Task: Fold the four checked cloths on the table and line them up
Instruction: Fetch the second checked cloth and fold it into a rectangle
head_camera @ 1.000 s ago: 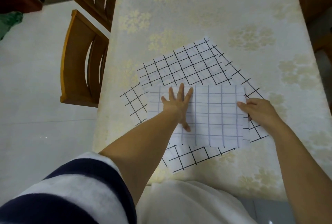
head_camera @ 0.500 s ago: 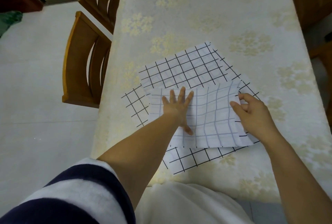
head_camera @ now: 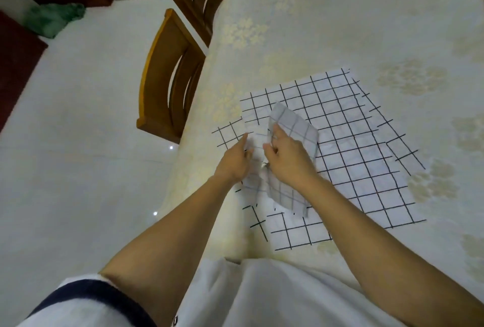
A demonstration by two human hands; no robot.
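Note:
A pale cloth with thin grey checks (head_camera: 293, 127) is doubled over itself near the table's left edge. My right hand (head_camera: 285, 159) pinches its folded-over flap and holds it above the lower half. My left hand (head_camera: 235, 159) lies on the cloth's left part with its fingers stretched forward. Under it spread white cloths with bold black checks (head_camera: 351, 148), overlapping each other; how many lie there I cannot tell.
The table wears a cream flowered tablecloth (head_camera: 340, 12). Two wooden chairs (head_camera: 170, 77) stand along its left side. A green bundle (head_camera: 52, 20) lies on the floor far left. My white shirt fills the bottom.
My right hand has carried the pale cloth's right edge across to the left, folding it over. My left hand slid to the left. The camera swung left.

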